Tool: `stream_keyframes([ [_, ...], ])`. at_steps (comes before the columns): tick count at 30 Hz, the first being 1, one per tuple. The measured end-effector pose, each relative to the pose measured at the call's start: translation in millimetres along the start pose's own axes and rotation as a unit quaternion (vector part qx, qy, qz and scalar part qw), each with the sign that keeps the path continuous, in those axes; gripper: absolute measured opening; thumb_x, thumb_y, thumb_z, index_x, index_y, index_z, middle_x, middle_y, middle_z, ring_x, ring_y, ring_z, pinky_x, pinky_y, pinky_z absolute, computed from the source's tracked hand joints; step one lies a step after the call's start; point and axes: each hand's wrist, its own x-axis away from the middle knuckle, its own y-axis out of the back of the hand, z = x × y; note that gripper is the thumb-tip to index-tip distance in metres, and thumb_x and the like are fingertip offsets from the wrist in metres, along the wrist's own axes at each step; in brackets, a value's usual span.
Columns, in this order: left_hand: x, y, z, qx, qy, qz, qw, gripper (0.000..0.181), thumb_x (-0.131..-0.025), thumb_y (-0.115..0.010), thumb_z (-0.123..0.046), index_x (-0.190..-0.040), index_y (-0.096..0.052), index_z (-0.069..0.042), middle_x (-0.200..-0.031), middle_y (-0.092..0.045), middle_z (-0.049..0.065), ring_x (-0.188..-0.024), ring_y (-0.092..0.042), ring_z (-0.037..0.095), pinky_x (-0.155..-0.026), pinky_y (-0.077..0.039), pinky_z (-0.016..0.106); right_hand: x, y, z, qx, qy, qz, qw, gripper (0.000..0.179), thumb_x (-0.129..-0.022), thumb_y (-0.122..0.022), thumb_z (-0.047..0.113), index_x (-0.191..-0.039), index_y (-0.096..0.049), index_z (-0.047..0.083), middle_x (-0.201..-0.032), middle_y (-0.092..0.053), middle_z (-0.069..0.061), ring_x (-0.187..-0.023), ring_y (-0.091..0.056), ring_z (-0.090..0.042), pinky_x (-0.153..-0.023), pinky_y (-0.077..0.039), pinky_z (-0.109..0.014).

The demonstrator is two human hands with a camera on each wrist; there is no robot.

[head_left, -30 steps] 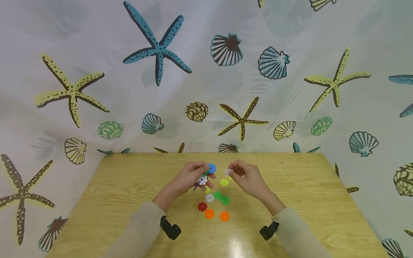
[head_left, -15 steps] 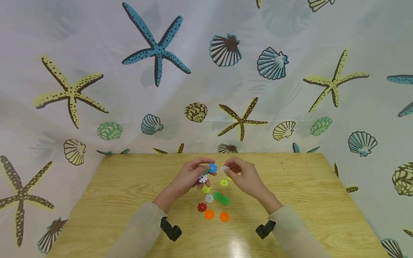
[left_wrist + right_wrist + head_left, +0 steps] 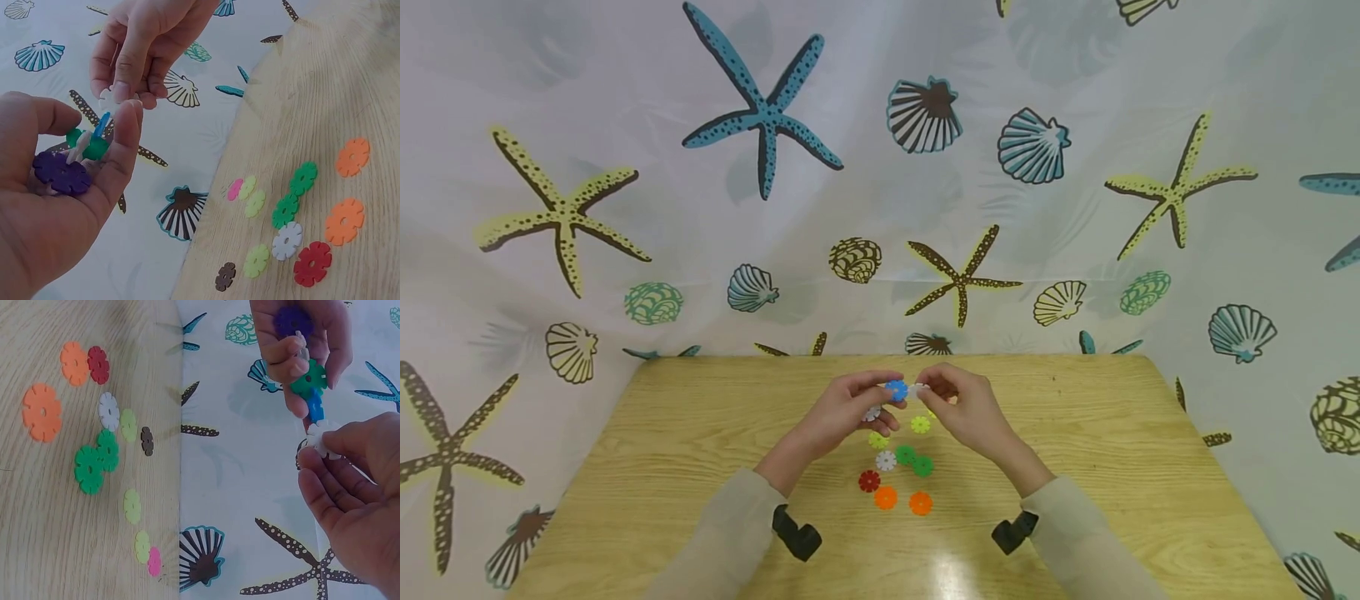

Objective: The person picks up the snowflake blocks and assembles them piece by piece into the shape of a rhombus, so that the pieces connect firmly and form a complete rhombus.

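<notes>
My left hand (image 3: 838, 415) grips a small chain of notched plastic snowflake discs: a purple disc (image 3: 62, 174), a white disc (image 3: 79, 147), a green disc (image 3: 310, 381) and a blue disc (image 3: 896, 390) at the outer end. Between thumb and fingers, my right hand (image 3: 976, 414) pinches another white disc (image 3: 317, 437). That disc's edge is right at the blue one's edge, the two discs set at an angle to each other. Both hands are raised over the far part of the table, and the right fingertips partly cover the white disc.
Loose discs lie on the wooden table (image 3: 715, 467) below the hands: orange (image 3: 921, 503), red (image 3: 869, 481), white (image 3: 886, 460), green (image 3: 922, 466), yellow (image 3: 921, 425), brown (image 3: 225, 276) and pink (image 3: 235, 189). A patterned curtain (image 3: 865, 183) surrounds the table's back and sides.
My right hand has moved left with its white disc, closing the gap to the blue disc. The left hand has turned slightly, keeping its grip on the chain.
</notes>
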Motion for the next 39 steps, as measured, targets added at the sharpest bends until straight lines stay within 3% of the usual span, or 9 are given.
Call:
stream_keyframes([
  [8, 1.3, -6.0, -1.3, -0.077, -0.035, -0.021, 0.9962, 0.046, -0.112, -0.053, -0.017, -0.155, -0.049, -0.001, -0.116, -0.073, 0.022, -0.08, -0.076, 0.018, -0.079, -0.066, 0.04, 1.0, 0, 4, -0.006, 0.008, -0.023, 0.9997, 0.009, -0.102, -0.07, 0.01, -0.11, -0.073, 0.007, -0.095, -0.077, -0.009, -0.081, -0.071, -0.016, -0.078, -0.06, -0.032],
  [12, 1.8, -7.7, -1.1, -0.099, -0.049, -0.027, 0.9935, 0.046, -0.11, -0.056, -0.013, -0.154, -0.05, 0.001, -0.118, -0.072, 0.027, -0.076, -0.075, 0.015, -0.076, -0.066, 0.037, 1.3, -1, 3, -0.009, 0.007, -0.027, 0.9996, 0.009, -0.101, -0.07, 0.01, -0.11, -0.072, 0.007, -0.095, -0.078, -0.008, -0.081, -0.072, -0.016, -0.078, -0.06, -0.029],
  [20, 0.4, -9.9, 1.7, -0.122, -0.062, -0.028, 0.9902, 0.047, -0.109, -0.058, -0.011, -0.154, -0.051, 0.0, -0.121, -0.073, 0.026, -0.074, -0.075, 0.011, -0.071, -0.065, 0.028, 1.6, -1, 5, -0.012, 0.02, -0.029, 0.9993, 0.009, -0.101, -0.072, 0.01, -0.109, -0.072, 0.007, -0.096, -0.078, -0.008, -0.082, -0.073, -0.017, -0.076, -0.059, -0.027],
  [26, 3.1, -14.8, -1.5, -0.144, -0.076, -0.044, 0.9856, 0.046, -0.108, -0.059, -0.009, -0.153, -0.052, 0.0, -0.118, -0.074, 0.024, -0.075, -0.075, 0.013, -0.072, -0.066, 0.038, 1.6, -1, 6, -0.014, 0.022, -0.038, 0.999, 0.008, -0.1, -0.073, 0.009, -0.108, -0.073, 0.006, -0.095, -0.078, -0.009, -0.082, -0.074, -0.019, -0.076, -0.058, -0.025],
  [39, 3.7, -25.3, -1.0, -0.142, -0.076, -0.074, 0.9842, 0.047, -0.108, -0.06, -0.009, -0.153, -0.051, 0.0, -0.116, -0.075, 0.021, -0.079, -0.078, 0.026, -0.072, -0.065, 0.027, 0.0, -6, 1, -0.006, 0.047, -0.057, 0.9973, 0.008, -0.097, -0.076, 0.005, -0.103, -0.073, 0.004, -0.095, -0.079, -0.01, -0.088, -0.079, -0.025, -0.083, -0.064, -0.041],
])
